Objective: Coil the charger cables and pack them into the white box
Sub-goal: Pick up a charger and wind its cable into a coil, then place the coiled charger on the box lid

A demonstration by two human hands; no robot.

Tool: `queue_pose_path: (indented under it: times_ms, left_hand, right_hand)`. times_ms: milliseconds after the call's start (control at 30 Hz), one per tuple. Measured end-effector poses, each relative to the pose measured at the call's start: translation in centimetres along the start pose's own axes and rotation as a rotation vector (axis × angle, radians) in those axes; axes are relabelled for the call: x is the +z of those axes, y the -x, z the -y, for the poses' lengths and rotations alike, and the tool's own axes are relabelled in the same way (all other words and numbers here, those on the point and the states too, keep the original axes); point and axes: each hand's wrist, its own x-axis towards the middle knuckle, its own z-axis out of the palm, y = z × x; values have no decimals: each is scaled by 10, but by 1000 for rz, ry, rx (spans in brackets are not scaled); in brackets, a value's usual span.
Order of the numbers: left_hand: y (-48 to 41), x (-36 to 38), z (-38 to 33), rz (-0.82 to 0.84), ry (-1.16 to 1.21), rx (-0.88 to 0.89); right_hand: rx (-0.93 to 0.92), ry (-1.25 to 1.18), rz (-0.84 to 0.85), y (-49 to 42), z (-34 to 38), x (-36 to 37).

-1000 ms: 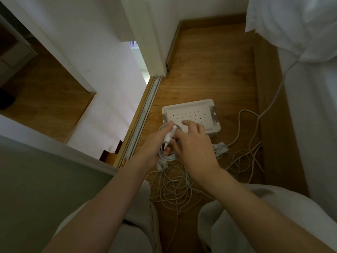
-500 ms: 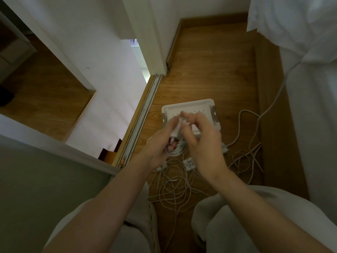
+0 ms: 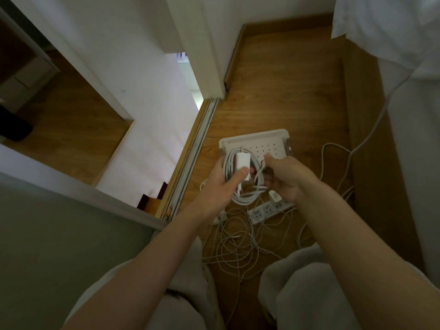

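Observation:
My left hand (image 3: 222, 184) holds a coiled white charger cable (image 3: 247, 198) with its white charger block (image 3: 242, 161) lying on the coil, my thumb pressing on the block. At the coil's right side my right hand (image 3: 284, 178) pinches a strand of that cable. Both hands hover above the near edge of the white box (image 3: 257, 139), whose perforated lid faces up on the wooden floor. Below the hands a tangle of loose white cables (image 3: 240, 248) is spread on the floor between my knees.
A white power strip (image 3: 266, 210) with a plug in it lies just under my right hand. More white cable (image 3: 333, 163) loops right toward a wooden bed frame and white bedding. A sliding door track (image 3: 190, 160) runs on the left.
The hands have turned the coil so it faces up, with the charger block now flat on it under my left thumb. My right hand shifted right, and the power strip came into view.

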Motion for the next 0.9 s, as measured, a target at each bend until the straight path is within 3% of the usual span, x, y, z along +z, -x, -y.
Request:
queue_pose_path:
  times_ms: [67, 167, 233, 300, 367, 633, 767, 900]
  left_hand:
    - [3, -6, 1, -18, -93, 96]
    - [4, -13, 5, -47, -141, 142]
    - [6, -16, 8, -81, -95, 116]
    - [6, -17, 6, -114, 63, 31]
    - [0, -20, 6, -161, 135, -6]
    - [-40, -40, 30, -154, 8, -40]
    - [-69, -37, 48, -82, -135, -152]
    - [-89, -20, 71, -30, -250, -120]
  right_hand:
    - [54, -96, 92, 2, 1, 5]
    - [37, -153, 102, 4, -3, 18]
    - [-93, 45, 34, 9, -7, 28]
    - [-353, 300, -30, 15, -11, 38]
    - [-502, 348, -16, 16, -14, 47]
    - [-284, 419, 80, -31, -11, 60]
    - [-236, 535, 10, -65, -11, 51]
    - [-269, 622, -67, -96, -15, 25]
